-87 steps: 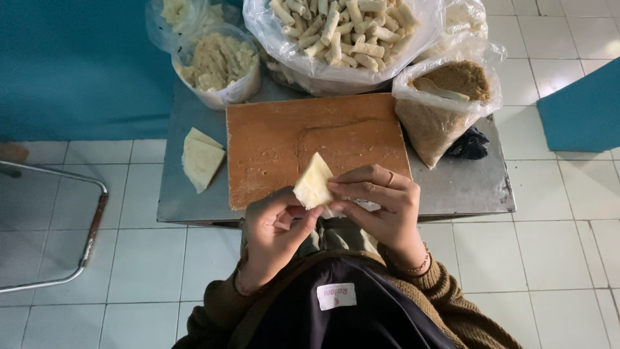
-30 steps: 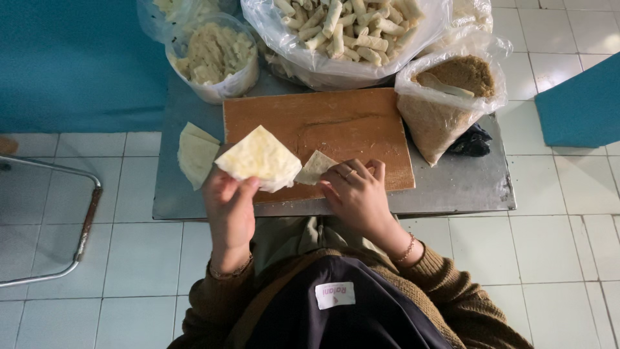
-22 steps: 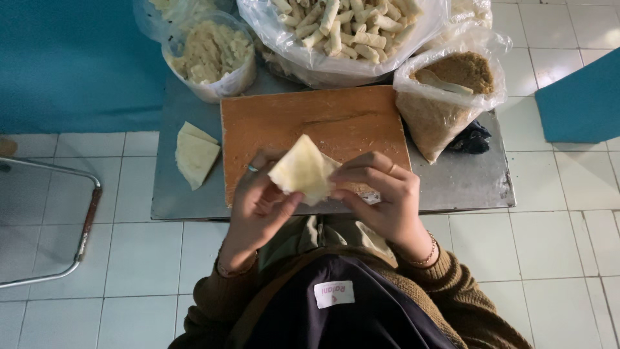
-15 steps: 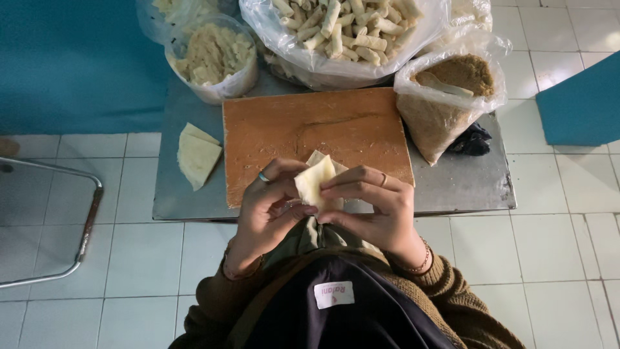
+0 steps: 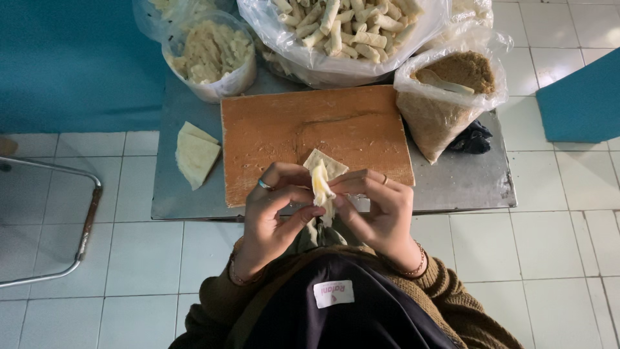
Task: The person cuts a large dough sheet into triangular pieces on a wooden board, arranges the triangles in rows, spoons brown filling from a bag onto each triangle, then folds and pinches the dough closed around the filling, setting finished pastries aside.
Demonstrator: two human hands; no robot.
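Note:
Both of my hands pinch a thin pale pastry wrapper [image 5: 321, 187], folded edge-on between my fingertips, just over the near edge of the brown wooden board [image 5: 303, 136]. My left hand [image 5: 274, 216] grips it from the left and wears a ring. My right hand [image 5: 381, 213] holds it from the right. A second wrapper piece [image 5: 330, 163] lies flat on the board just behind my fingers.
A stack of wrappers [image 5: 196, 155] lies on the metal table [image 5: 465, 181], left of the board. Behind stand a bag of pale filling [image 5: 210, 52], a big bag of rolled pastries [image 5: 342, 29] and a bag of brown crumbs [image 5: 449, 90]. A metal chair frame [image 5: 58, 220] stands at left.
My left hand brought a wrapper from the left stack to the front of the board. Both hands then closed around it, and it went from flat to folded upright.

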